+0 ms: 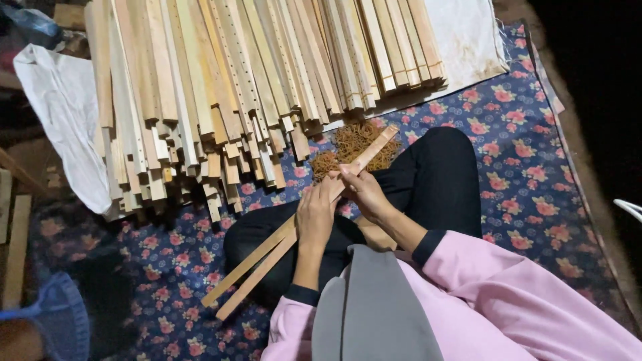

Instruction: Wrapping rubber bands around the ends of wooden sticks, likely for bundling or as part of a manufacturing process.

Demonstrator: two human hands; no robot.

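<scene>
I sit cross-legged on a blue floral mat (521, 167). My left hand (314, 217) grips a pair of long thin wooden slats (261, 264) near their middle; they run diagonally from lower left to upper right across my lap. My right hand (361, 190) closes around the same slats a little higher, fingers pinched at their upper part. A heap of brown rubber bands (351, 144) lies on the mat just beyond the slats' far end.
A large pile of pale wooden slats (234, 87), some with drilled holes, fills the area ahead. White cloth (63, 107) lies at left, a white sheet (468, 37) at upper right. A blue object (57, 321) sits at lower left.
</scene>
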